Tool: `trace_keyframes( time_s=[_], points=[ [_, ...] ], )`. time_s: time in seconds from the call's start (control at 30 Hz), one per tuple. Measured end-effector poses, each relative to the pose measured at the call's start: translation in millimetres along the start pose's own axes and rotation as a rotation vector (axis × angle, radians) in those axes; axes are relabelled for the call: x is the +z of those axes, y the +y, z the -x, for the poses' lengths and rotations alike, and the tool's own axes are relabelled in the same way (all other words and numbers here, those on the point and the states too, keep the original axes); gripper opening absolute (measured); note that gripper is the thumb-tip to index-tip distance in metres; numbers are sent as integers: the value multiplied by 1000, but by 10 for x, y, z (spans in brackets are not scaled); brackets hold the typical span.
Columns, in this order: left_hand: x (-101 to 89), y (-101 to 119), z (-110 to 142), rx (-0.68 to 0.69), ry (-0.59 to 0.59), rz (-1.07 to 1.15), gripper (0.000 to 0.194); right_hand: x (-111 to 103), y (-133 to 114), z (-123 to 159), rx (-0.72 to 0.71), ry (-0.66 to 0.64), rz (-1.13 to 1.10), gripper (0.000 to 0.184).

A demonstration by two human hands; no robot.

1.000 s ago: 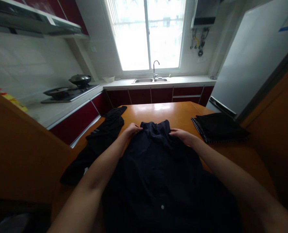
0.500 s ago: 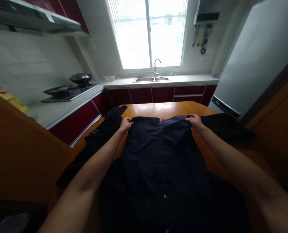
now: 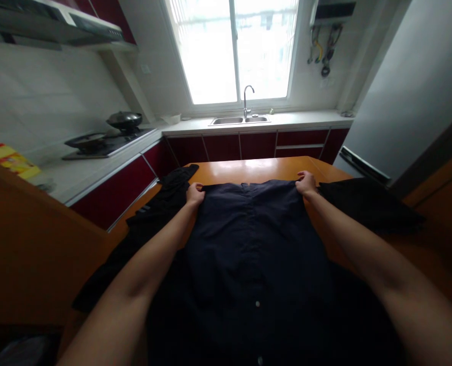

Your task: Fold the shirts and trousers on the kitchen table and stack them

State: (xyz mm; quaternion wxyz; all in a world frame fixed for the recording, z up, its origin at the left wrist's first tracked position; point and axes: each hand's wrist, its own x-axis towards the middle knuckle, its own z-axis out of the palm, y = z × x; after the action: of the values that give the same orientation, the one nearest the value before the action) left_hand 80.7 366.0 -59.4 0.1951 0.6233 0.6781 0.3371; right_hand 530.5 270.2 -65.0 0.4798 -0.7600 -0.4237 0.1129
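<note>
A dark navy button-up shirt [image 3: 248,239] lies spread over the orange wooden table [image 3: 233,170], its button front facing up and two pale buttons showing toward me. My left hand [image 3: 195,193] pinches the shirt's far left corner. At the far right corner, my right hand [image 3: 305,183] is closed on the fabric in the same way. Between the hands the far edge is stretched nearly straight, with a small notch in the middle. The near part of the shirt is dark and runs out of view at the bottom.
Rumpled black clothing [image 3: 160,213] lies along the table's left side. A folded black garment [image 3: 366,203] is on the right. Beyond the table are a sink [image 3: 228,121], a stove [image 3: 111,145] with pans, and a grey fridge [image 3: 409,96] at the right.
My hands have moved slightly farther apart, pulling the shirt's far edge wider and straighter. The notch in the middle has narrowed. The camera view has shifted a little.
</note>
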Motion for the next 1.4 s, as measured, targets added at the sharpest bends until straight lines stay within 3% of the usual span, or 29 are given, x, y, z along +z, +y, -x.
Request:
trace_keyframes(
  time_s=[0.13,0.3,0.4,0.57,0.8,0.9,1.0,1.07,1.13,1.23,1.4],
  points=[
    [159,118,174,202,-8,-162,57,180,-17,245,-76,-40,174,44],
    [519,465,338,497,-231,-275,43,513,-260,545,-391,-316,397,47],
    [683,582,418,582,-347,-330,49,595,-346,657,-443,-463,481,54],
    [858,570,629,669,-499,-413,60,633,-330,868,-542,-634,577,64],
    [865,518,626,555,-465,-507,67,635,-245,870,-410,-577,655,73],
    [728,463,452,432,-403,-546,64,522,-180,697,-383,-545,658,66],
    [526,410,189,300,-327,-588,58,342,-117,408,-280,-381,684,56],
    [394,412,-10,241,-313,-606,54,223,-93,171,-206,-344,697,49],
    [292,457,-197,213,-357,-610,50,138,-89,-61,-154,-395,699,43],
    [218,592,-406,207,-522,-597,46,91,-119,-322,-97,-504,688,38],
    [274,862,-476,204,-759,-579,39,125,-234,-425,-42,-643,661,46]
  ],
)
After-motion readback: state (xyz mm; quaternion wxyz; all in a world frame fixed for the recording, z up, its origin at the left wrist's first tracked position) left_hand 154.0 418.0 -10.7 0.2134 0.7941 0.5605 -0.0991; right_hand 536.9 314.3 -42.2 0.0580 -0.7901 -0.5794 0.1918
